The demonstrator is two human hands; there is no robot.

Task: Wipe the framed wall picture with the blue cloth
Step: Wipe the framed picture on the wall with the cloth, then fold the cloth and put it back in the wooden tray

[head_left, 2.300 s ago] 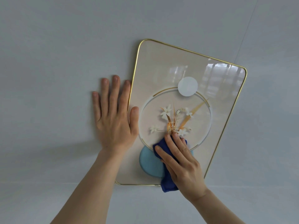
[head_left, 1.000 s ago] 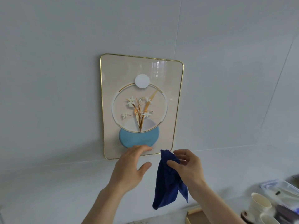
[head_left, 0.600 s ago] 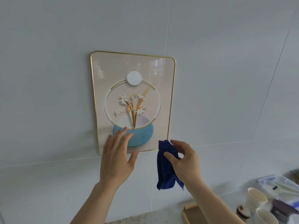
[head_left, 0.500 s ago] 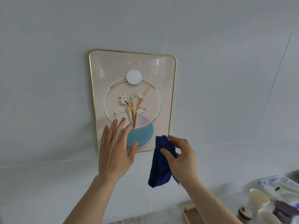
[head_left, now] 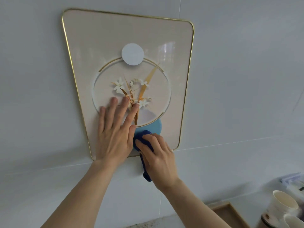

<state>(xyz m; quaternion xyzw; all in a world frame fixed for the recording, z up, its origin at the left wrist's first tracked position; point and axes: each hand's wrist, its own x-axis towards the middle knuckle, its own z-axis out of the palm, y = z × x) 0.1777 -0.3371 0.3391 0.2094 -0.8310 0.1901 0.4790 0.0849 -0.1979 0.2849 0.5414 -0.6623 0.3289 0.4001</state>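
Both hands now on the glass, off it half a second ago. Left hand (head_left: pixel 113 137): fingers spread flat, bracing the framed wall picture (head_left: pixel 98 40). Right hand (head_left: pixel 158 156): fingers pressing blue cloth (head_left: pixel 142 137) on its lower edge. Upper area apparently still unwiped.

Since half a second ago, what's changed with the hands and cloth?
The right hand went from holding the blue cloth dangling below the framed picture to pressing it on the glass at the painted blue vase. The left hand slid up and lies flat on the lower left of the picture. Unchanged: the picture hangs on the wall, the cloth is gripped by the right hand.
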